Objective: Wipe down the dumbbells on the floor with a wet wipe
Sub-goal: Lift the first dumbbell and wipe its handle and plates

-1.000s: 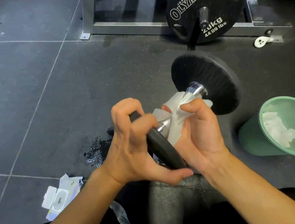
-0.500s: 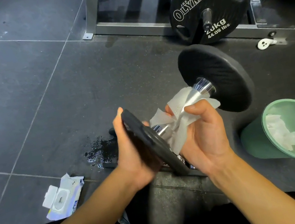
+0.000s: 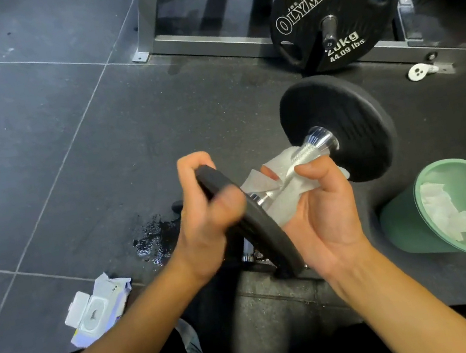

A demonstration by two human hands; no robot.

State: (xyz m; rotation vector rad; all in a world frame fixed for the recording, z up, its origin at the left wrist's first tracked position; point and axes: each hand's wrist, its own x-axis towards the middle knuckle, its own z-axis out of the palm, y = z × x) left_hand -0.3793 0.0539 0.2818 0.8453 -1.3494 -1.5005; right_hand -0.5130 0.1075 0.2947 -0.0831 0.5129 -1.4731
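Note:
A dumbbell with black round plates and a ribbed chrome handle (image 3: 308, 153) is held up off the floor, its far plate (image 3: 340, 124) pointing away from me. My left hand (image 3: 203, 212) grips the rim of the near plate (image 3: 251, 222), fingers curled over its top edge. My right hand (image 3: 317, 208) holds a white wet wipe (image 3: 281, 196) wrapped round the handle, thumb on top. Part of the handle is hidden by the wipe.
A green bin (image 3: 465, 208) with used wipes lies tipped at the right. An open wet-wipe pack (image 3: 94, 310) lies on the floor at the left, beside a wet patch (image 3: 150, 242). A 20 kg plate (image 3: 330, 9) hangs on a rack behind.
My left hand has shifted its grip on the near plate from flat behind it to fingers curled over the rim. The dumbbell turned slightly. My right hand stays on the wipe.

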